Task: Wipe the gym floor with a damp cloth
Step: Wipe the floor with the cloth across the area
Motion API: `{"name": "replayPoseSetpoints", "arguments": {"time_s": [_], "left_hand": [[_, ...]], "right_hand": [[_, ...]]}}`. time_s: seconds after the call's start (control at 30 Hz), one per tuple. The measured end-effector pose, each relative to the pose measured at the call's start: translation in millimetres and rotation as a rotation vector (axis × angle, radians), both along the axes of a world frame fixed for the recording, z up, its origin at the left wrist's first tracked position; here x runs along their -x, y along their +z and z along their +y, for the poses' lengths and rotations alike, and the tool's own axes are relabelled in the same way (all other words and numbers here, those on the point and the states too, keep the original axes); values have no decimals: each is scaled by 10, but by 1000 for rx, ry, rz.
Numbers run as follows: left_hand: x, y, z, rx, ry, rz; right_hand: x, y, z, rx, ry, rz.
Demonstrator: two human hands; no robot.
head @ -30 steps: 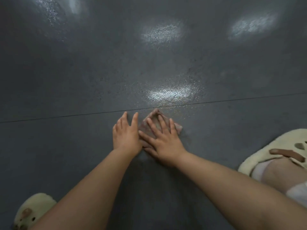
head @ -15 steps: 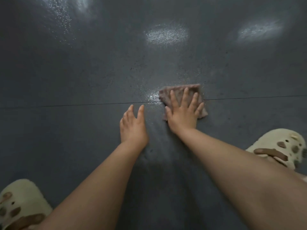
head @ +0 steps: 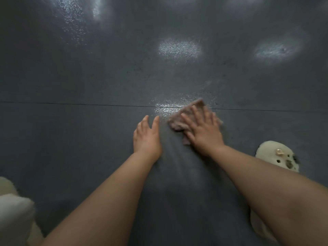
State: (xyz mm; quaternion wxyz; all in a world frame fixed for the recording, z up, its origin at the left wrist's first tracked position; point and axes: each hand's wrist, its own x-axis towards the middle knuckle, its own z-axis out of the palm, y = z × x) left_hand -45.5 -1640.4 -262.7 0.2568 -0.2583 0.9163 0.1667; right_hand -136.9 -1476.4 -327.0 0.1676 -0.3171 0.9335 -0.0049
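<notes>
The small pinkish-brown damp cloth (head: 186, 118) lies flat on the dark grey, shiny gym floor (head: 88, 77), right on the thin seam line (head: 71, 103) that runs across it. The right hand (head: 204, 132) presses down on the cloth with its fingers straight and spread out, not curled round it. The left hand (head: 147, 137) rests flat on the bare floor just beside the cloth, fingers straight, holding nothing.

The step looks like rubbing the floor around the seam. To do it well, I think the palm should stay flat so the whole cloth touches the floor. Push evenly and go over each strip a bit twice. A cream foam clog (head: 278, 157) sits near the right arm, so wipe around it.
</notes>
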Motion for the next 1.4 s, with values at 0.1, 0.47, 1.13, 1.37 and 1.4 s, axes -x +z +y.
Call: {"name": "replayPoseSetpoints", "arguments": {"time_s": [0.1, 0.47, 1.13, 1.37, 1.4], "left_hand": [[121, -19, 168, -12, -12, -20], [493, -29, 440, -26, 29, -20], [767, -56, 679, 45, -159, -69], [528, -104, 702, 114, -206, -168], [520, -116, 695, 119, -211, -165]], "right_hand": [[152, 45, 254, -48, -339, 22], [-61, 94, 96, 17, -51, -91], [1257, 88, -11, -4, -238, -14], [1256, 85, 747, 12, -875, 5], [1226, 90, 692, 20, -904, -3]]}}
